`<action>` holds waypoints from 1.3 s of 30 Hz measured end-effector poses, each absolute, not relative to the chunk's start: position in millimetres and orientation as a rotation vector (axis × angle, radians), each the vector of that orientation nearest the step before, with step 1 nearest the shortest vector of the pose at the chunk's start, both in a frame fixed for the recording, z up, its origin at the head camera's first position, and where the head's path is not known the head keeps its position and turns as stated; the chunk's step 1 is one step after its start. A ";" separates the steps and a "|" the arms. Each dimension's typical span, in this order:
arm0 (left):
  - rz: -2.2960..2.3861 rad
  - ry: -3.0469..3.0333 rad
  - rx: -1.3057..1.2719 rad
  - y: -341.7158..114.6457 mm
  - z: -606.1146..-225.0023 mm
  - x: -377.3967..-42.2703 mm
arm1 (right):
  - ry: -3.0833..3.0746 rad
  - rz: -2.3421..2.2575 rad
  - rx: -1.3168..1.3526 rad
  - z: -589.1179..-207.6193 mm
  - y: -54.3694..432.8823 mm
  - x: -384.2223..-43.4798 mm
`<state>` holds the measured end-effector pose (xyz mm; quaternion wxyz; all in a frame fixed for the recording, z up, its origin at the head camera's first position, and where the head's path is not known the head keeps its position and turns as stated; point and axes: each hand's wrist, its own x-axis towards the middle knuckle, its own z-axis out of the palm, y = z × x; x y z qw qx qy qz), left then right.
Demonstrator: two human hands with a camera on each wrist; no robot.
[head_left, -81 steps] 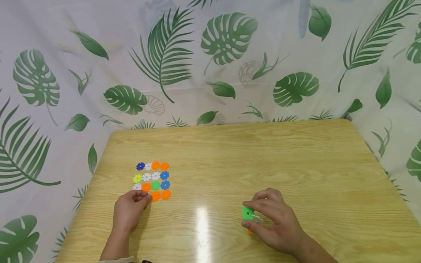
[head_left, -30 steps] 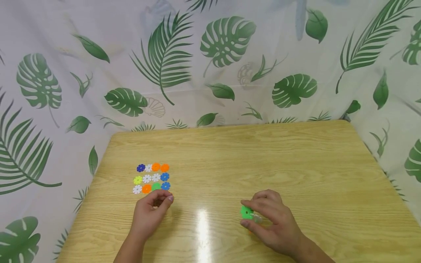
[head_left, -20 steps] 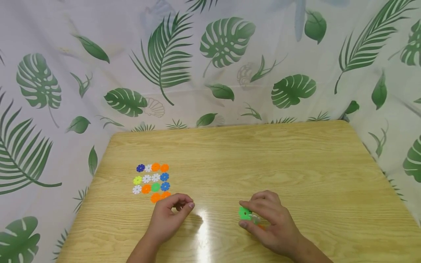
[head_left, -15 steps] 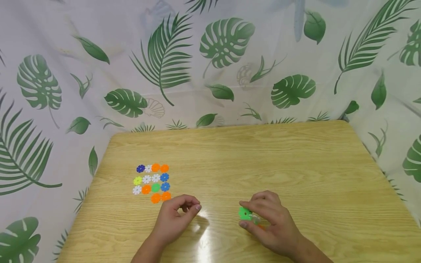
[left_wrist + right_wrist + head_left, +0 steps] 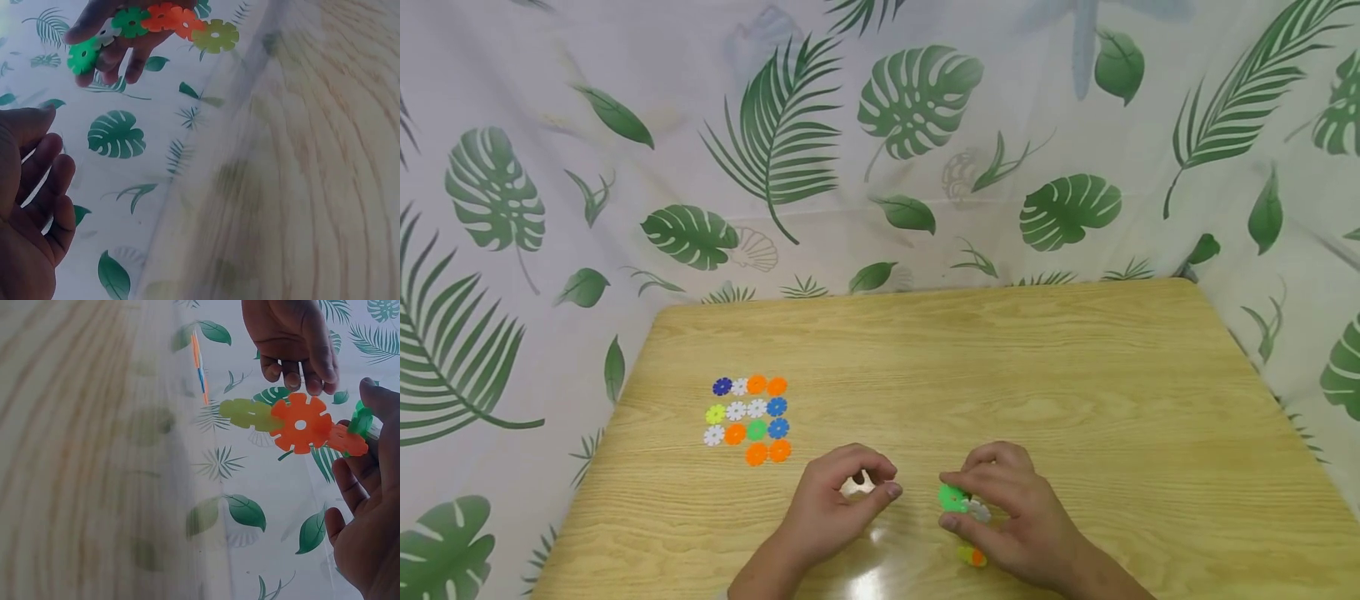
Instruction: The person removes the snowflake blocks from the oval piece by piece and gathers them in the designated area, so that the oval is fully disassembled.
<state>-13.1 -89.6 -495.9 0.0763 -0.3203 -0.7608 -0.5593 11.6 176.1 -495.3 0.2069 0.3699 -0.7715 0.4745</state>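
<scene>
My right hand pinches a short chain of interlocking plastic snowflake discs by its bright green end disc. A white disc adjoins it, and a yellow-green end disc shows below. In the left wrist view the chain runs green, white, green, two orange, yellow-green. My left hand hovers just left of the chain, fingers loosely bent, thumb and fingertips apart, holding nothing visible. In the right wrist view the left hand is close to a large orange disc without clearly touching it.
Loose snowflake discs lie flat in rows on the left of the wooden table, among them a dark blue disc, a yellow disc and two orange ones in the nearest row. Leaf-patterned cloth hangs behind and beside the table.
My left hand has left the disc rows and moved right, up to the chain. The right hand has shifted slightly, and the chain's yellow-green end has come into view. The rows look the same.
</scene>
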 end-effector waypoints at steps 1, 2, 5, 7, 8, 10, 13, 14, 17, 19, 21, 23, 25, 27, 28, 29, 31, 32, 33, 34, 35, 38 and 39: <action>-1.671 -2.272 -0.983 -87.9 -495.3 -13.2 | -2.156 1.316 1.028 -495.2 176.1 11.7; -1.660 -2.265 -1.007 -86.1 -494.5 -13.4 | -2.162 1.312 1.027 -495.1 176.0 11.7; -1.621 -2.247 -1.082 -81.1 -492.1 -13.5 | -2.179 1.306 1.035 -494.8 175.6 11.8; -1.599 -2.227 -1.135 -78.4 -490.4 -13.1 | -2.187 1.302 1.050 -494.6 175.2 11.6; -1.589 -2.221 -1.157 -77.0 -489.6 -12.8 | -2.188 1.297 1.059 -494.4 174.9 11.3; -1.564 -2.207 -1.193 -74.7 -488.7 -12.2 | -2.189 1.292 1.077 -493.9 173.8 10.9; -1.519 -2.186 -1.235 -72.1 -488.4 -12.1 | -2.188 1.290 1.103 -493.3 172.0 9.8; -1.506 -2.179 -1.246 -71.5 -488.6 -12.1 | -2.186 1.288 1.109 -493.1 171.3 9.5; -1.477 -2.147 -1.278 -70.3 -489.4 -12.5 | -2.200 1.286 1.113 -492.8 169.5 9.8; -1.450 -2.130 -1.295 -69.9 -489.6 -12.6 | -2.207 1.289 1.114 -492.9 168.4 10.4; -1.428 -2.118 -1.306 -69.5 -489.6 -12.7 | -2.213 1.299 1.115 -493.1 167.3 11.0; -1.413 -2.112 -1.309 -69.3 -489.4 -12.5 | -2.210 1.314 1.119 -493.6 165.8 11.4; -1.404 -2.106 -1.305 -68.9 -489.6 -12.5 | -2.207 1.324 1.118 -493.8 164.3 11.6; -1.400 -2.100 -1.291 -68.6 -489.7 -12.7 | -2.205 1.324 1.110 -493.6 162.9 11.6; -1.398 -2.100 -1.278 -68.5 -489.9 -13.0 | -2.211 1.323 1.102 -493.3 162.7 11.7; -1.392 -2.101 -1.262 -68.5 -490.0 -13.4 | -2.217 1.321 1.091 -493.1 162.7 11.9; -1.383 -2.105 -1.227 -68.8 -489.6 -14.2 | -2.238 1.313 1.061 -492.2 162.9 12.5; -1.378 -2.107 -1.209 -69.3 -489.5 -14.5 | -2.253 1.308 1.041 -491.9 163.2 13.0; -1.376 -2.112 -1.191 -69.9 -489.3 -14.6 | -2.266 1.304 1.018 -491.7 163.7 13.6; -1.375 -2.115 -1.174 -70.6 -489.0 -14.7 | -2.276 1.296 0.997 -491.6 164.0 14.1; -1.370 -2.113 -1.163 -71.4 -488.8 -14.5 | -2.283 1.289 0.977 -491.6 164.2 14.5; -1.363 -2.105 -1.142 -72.8 -488.5 -13.8 | -2.265 1.259 0.937 -491.7 163.8 14.4; -1.362 -2.102 -1.137 -73.0 -488.4 -13.7 | -2.247 1.248 0.935 -491.7 163.4 13.8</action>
